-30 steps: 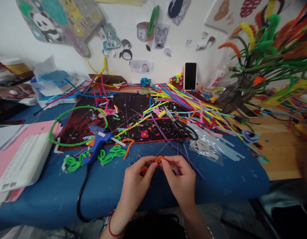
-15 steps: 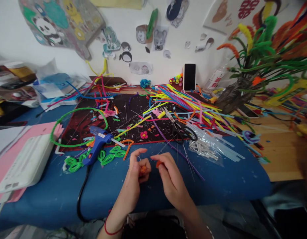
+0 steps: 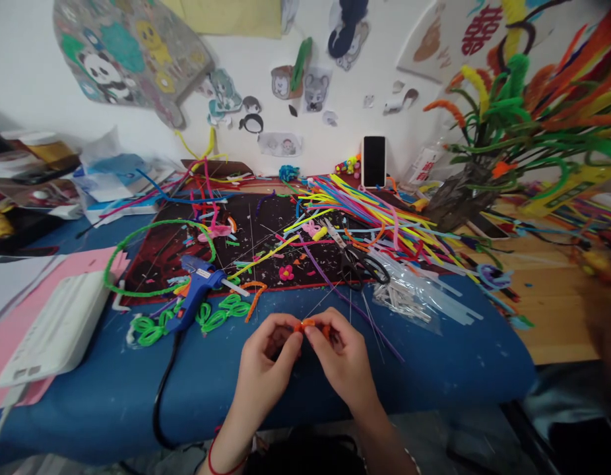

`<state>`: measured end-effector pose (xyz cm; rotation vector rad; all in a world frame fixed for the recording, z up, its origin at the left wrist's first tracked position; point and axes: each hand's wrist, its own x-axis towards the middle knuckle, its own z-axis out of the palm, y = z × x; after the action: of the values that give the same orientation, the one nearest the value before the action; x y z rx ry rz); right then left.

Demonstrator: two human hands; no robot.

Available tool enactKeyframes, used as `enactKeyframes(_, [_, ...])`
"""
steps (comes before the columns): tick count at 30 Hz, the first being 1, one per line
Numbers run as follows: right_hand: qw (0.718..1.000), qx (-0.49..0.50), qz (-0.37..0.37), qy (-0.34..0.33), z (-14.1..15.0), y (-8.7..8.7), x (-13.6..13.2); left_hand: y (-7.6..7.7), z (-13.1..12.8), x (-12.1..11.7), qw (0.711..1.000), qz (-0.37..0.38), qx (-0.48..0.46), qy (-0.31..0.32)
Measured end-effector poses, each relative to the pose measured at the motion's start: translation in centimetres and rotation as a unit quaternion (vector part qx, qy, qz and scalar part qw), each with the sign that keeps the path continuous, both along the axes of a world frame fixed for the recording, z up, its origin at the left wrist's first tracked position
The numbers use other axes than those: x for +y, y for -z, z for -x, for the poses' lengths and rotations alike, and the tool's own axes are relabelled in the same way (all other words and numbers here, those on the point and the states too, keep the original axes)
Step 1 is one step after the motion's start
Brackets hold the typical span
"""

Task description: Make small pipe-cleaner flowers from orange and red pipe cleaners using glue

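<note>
An orange pipe cleaner [image 3: 308,322] is pinched at the front of the table between my two hands, most of it hidden by the fingers. My left hand [image 3: 270,356] closes thumb and forefinger on its left part. My right hand [image 3: 340,353] grips the right part, with more orange fuzz showing among the curled fingers. The fingertips of both hands nearly meet. Just beyond them a purple pipe cleaner [image 3: 330,284] and thin wires lie on the table. A blue glue gun [image 3: 196,290] rests to the left, beside green looped pipe-cleaner pieces [image 3: 216,313].
Black-handled scissors [image 3: 359,264] and a plastic bag of white sticks [image 3: 407,297] lie to the right. Behind is a heap of coloured pipe cleaners [image 3: 355,204]. A green ring [image 3: 110,264] and a white power strip [image 3: 51,330] sit left. A phone [image 3: 373,161] leans on the wall.
My hands have come together from slightly apart. The left hand has turned, and both sets of fingertips now pinch the orange pipe cleaner. The view has shifted slightly.
</note>
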<state>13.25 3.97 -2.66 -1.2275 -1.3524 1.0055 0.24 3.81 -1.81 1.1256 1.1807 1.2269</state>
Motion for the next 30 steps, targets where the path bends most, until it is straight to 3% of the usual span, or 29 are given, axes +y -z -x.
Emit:
enactKeyframes(8, [0.991, -0.112, -0.060, 0.032, 0.4, 0.2, -0.4, 1.4, -0.2, -0.8, 0.988, -0.066, 0.107, -0.093])
enactKeyframes(12, [0.984, -0.145, -0.086, 0.056, 0.5, 0.6, -0.6, 1.4, -0.2, -0.9, 0.980, -0.098, 0.150, -0.092])
enactKeyframes(24, [0.986, -0.128, -0.095, 0.043, 0.2, 1.1, -0.7, 1.1, 0.0, -0.8, 0.984, -0.109, 0.131, -0.046])
enactKeyframes(30, [0.997, -0.034, -0.072, -0.005, -0.7, 1.8, -0.2, 1.2, -0.3, -0.8, 0.987, -0.072, 0.079, -0.119])
